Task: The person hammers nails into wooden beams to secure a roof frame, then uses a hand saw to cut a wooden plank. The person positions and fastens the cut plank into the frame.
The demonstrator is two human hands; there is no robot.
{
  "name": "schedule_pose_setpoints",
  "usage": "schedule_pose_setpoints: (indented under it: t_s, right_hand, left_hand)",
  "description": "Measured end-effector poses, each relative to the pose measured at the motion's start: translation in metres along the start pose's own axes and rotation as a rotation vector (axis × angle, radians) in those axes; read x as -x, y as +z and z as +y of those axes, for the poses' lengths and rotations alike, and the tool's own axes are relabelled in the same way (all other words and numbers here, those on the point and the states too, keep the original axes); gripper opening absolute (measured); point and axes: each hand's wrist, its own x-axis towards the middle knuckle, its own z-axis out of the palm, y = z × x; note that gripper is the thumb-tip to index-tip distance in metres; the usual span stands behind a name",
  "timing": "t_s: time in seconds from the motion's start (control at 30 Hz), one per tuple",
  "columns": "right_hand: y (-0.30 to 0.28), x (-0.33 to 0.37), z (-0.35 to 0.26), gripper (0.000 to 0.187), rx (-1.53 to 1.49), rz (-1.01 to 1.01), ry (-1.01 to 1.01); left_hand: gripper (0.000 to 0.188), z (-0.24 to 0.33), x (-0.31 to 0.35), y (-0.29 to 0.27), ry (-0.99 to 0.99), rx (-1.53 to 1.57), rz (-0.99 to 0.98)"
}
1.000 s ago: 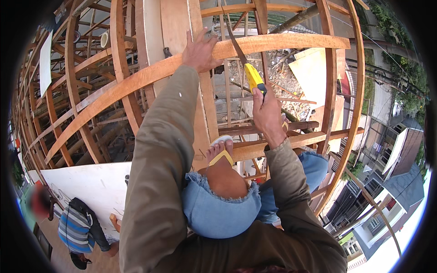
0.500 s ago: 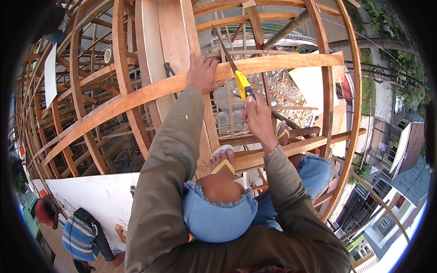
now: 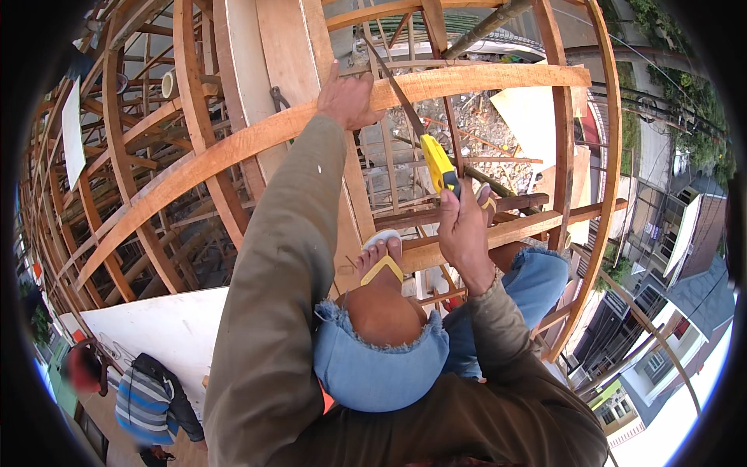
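Observation:
A long wooden strip [image 3: 233, 148] lies across the timber frame in front of me. My left hand [image 3: 348, 100] presses down on it with the fingers curled over its edge and the thumb up. In my right hand [image 3: 467, 233] is a handsaw [image 3: 440, 162] with a yellow and black handle. Its narrow blade crosses the strip just right of my left hand, tip pointing away to the far left. The fingers of the right hand are wrapped round the handle. Pincers [image 3: 278, 99] with dark jaws lie on the boards left of my left hand, partly behind the strip.
My sandalled foot [image 3: 380, 261] rests on a plank. Between the open roof beams [image 3: 556, 140], rubble [image 3: 482, 128] shows far below. A white panel [image 3: 163, 323] lies at the left, near a co-worker [image 3: 148, 401] in a striped shirt. Houses stand below right.
My right hand has drawn the saw back toward me and slightly right, so the blade lies farther through the strip. My left hand stays on the strip. The co-worker has shifted slightly.

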Motion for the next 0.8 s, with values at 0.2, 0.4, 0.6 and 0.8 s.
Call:
schedule_pose_setpoints:
  t_s: [0.2,0.4,0.6,0.8]
  right_hand:
    - [0.016,-0.032,0.011,0.027,-0.005,0.015,-0.002]
    - [0.021,-0.04,0.004,0.028,0.052,0.039,-0.06]
    - [0.011,-0.012,0.026,0.025,0.05,0.074,-0.112]
    - [0.019,-0.051,-0.008,0.027,0.005,-0.007,-0.008]
  left_hand:
    - [0.072,0.005,0.003,0.016,-0.007,-0.039,0.051]
    - [0.07,-0.007,-0.004,0.005,-0.005,0.0,0.021]
    - [0.076,0.002,-0.002,0.003,-0.024,0.01,-0.023]
    - [0.076,-0.009,0.002,0.005,0.003,0.044,0.002]
